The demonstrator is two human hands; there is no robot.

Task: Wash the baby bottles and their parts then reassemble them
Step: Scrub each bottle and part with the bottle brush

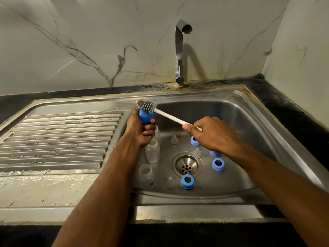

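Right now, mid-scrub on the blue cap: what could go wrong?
1. The left hand grips the blue cap only from below; the brush pushing across the top could pop it loose.
2. Clear teats lie beside the open drain and are hard to see.
3. The tap is off, so no rinse yet.

Basin floor [231, 179] crowded w/ bottles [152, 152], rings [218, 164], teats [174, 139]; we see open room on drainboard [58, 139] at left.
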